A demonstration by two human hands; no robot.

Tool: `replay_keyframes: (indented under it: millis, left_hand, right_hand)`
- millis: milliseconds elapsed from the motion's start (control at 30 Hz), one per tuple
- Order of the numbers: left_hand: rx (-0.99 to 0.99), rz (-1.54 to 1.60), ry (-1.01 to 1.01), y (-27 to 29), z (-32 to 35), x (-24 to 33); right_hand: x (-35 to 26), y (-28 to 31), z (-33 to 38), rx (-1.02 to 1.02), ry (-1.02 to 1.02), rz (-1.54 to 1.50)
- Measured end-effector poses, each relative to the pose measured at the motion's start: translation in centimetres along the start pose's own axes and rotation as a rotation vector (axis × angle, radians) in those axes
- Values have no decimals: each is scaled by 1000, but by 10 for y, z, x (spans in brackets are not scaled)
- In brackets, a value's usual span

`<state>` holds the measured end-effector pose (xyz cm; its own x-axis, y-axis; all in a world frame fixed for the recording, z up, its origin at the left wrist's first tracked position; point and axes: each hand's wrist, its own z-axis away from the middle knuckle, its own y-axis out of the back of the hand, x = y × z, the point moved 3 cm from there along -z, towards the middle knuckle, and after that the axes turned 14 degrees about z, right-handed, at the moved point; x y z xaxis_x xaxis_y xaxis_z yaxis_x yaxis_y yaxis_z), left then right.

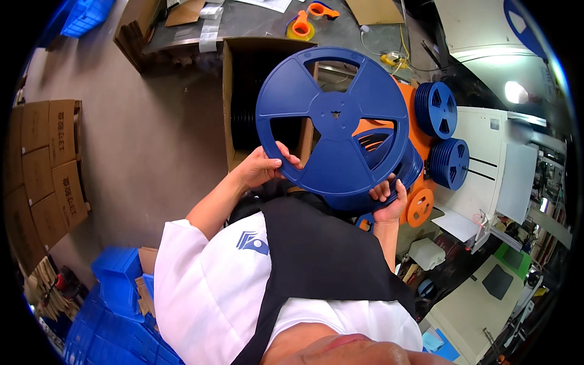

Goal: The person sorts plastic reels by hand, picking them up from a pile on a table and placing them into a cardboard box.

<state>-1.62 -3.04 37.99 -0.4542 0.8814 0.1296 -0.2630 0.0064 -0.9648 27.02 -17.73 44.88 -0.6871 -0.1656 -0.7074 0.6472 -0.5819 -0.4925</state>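
A large blue plastic reel point(328, 161), with wide cut-out windows and a small centre hole, is held up in front of my chest. My left hand point(264, 167) is closed on its lower left rim, thumb on the face and fingers through a window. At the lower right rim my right hand point(389, 199) has curled fingers against the reel's edge. More blue reels point(413, 167) are stacked behind it, partly hidden. Beyond the held reel stands an open cardboard box point(229, 109) with dark ribbed edges inside.
Two sets of blue reels point(439, 111) sit on an orange machine point(406, 100) at the right. A metal table point(255, 24) at the back bears orange tape dispensers point(300, 25). Stacked cartons point(45, 158) stand far left; blue crates point(118, 283) lie near left.
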Motion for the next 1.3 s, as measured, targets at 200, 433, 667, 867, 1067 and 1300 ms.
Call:
replay_keyframes:
  millis: [200,433,667,867,1067,1300]
  left_hand:
    - [123,-52,-43,15,3,0]
    - [746,-453,-223,67,23,26]
    - [1082,-782,-368,197,0,47]
    - [1190,-1061,-345,235,-47,68]
    - [1175,-919,-240,231,-76,72]
    - [1107,-975,97,242,-75,60]
  right_hand:
    - [-3,7,-4,-69,-6,-13]
    - [-2,10,3,-8,13,13]
    - [0,14,8,11,23,6]
    - [0,15,16,41,39,33]
    - [1,17,22,69,55,14]
    - [4,15,22,78,70,1]
